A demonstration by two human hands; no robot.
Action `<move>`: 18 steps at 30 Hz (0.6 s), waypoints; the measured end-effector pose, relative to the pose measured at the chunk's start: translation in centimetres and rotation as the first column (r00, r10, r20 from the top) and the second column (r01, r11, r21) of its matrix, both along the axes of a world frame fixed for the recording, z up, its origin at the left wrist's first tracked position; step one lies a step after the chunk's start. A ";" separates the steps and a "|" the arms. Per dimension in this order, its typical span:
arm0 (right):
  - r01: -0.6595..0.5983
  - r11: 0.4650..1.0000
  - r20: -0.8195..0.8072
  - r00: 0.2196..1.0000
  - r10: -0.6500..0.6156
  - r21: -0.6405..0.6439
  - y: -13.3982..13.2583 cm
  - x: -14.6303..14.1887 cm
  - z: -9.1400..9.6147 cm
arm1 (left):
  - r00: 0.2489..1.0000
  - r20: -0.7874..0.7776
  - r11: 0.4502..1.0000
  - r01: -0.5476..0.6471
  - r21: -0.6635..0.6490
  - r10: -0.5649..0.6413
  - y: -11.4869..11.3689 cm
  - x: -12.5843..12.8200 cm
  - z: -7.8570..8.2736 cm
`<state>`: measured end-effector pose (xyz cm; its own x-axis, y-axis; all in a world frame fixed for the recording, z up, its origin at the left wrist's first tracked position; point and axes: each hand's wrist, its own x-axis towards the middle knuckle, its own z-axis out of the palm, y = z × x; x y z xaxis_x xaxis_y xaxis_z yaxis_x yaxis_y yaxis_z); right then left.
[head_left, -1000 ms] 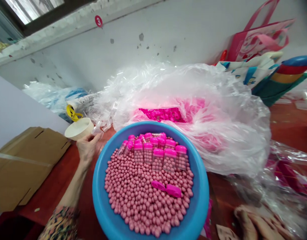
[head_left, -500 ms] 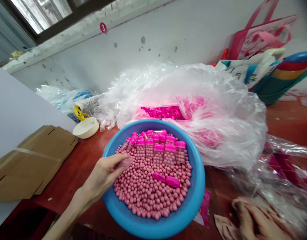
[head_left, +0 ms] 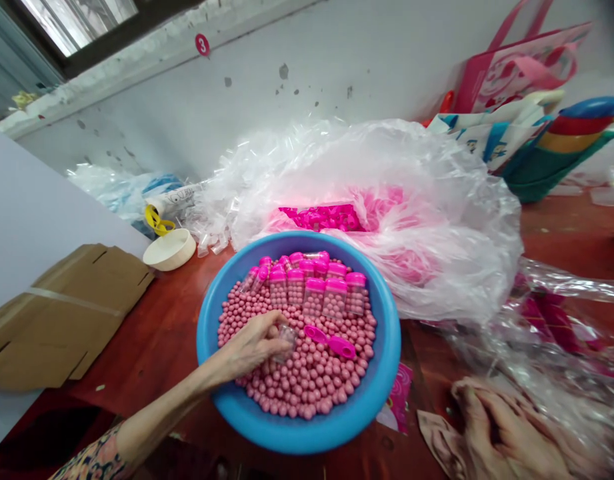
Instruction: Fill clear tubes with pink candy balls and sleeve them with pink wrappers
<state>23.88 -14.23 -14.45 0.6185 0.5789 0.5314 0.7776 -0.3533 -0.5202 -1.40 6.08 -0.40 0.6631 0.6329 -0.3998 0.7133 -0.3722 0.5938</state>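
In the head view a blue basin (head_left: 394,373) holds many pink beads (head_left: 307,383). My left hand (head_left: 261,340) is closed around a small clear plastic container (head_left: 285,341), low over the beads. Just right of it, an open bright-pink flip cap (head_left: 331,341) lies on the beads. Behind the hand, several bead-filled clear bottles with pink caps (head_left: 314,297) stand or lean together. My right hand (head_left: 507,433) is at the lower right, beside clear plastic wrapping, its fingers curled; what they hold, if anything, is hidden. A beige piece (head_left: 439,433) lies beside it.
A large clear bag (head_left: 437,200) of pink caps (head_left: 321,217) lies behind the basin. Clear empty containers (head_left: 211,237), a white tape roll (head_left: 171,250) and flattened cardboard (head_left: 71,313) are at left. Bags (head_left: 517,80) stand at back right, against the wall.
My left hand has moved right and slightly down with the clear container, from the basin's left side toward its middle. The view has shifted slightly. My right hand looks much the same.
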 end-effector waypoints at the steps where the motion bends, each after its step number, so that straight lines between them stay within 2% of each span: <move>1: 0.002 1.000 0.037 0.999 -0.002 -0.006 0.1 0.0 0.0 | 1.000 0.005 0.999 -0.021 -0.024 0.021 0.0 -0.1 0.0; 5: 0.007 1.000 0.116 0.993 -0.006 -0.008 0.3 0.1 -0.1 | 0.998 0.043 0.999 -0.041 0.009 0.041 -0.2 -1.2 0.2; 8: 0.033 0.999 0.179 0.983 -0.033 0.003 0.4 0.2 0.0 | 0.996 0.074 0.998 0.052 0.031 -0.054 -0.1 -1.9 0.4; 11: 0.028 1.000 0.251 0.968 -0.026 -0.002 0.5 0.1 0.2 | 0.977 0.079 0.980 0.195 0.048 -0.199 -0.2 -2.3 0.4; 14: 0.016 1.000 0.280 0.960 -0.012 -0.012 0.4 0.0 0.5 | 0.951 0.010 0.946 0.308 0.101 -0.310 -0.7 -2.4 0.3; 18: 0.035 0.999 0.174 0.984 -0.034 -0.002 0.4 0.0 0.4 | 0.938 -0.114 0.931 0.342 0.126 -0.328 -1.3 -2.2 0.2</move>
<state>23.89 -13.83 -14.02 0.5365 0.5613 0.6302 0.8434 -0.3838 -0.3761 -3.55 4.80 -0.18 0.8119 0.4345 -0.3898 0.5802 -0.6743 0.4569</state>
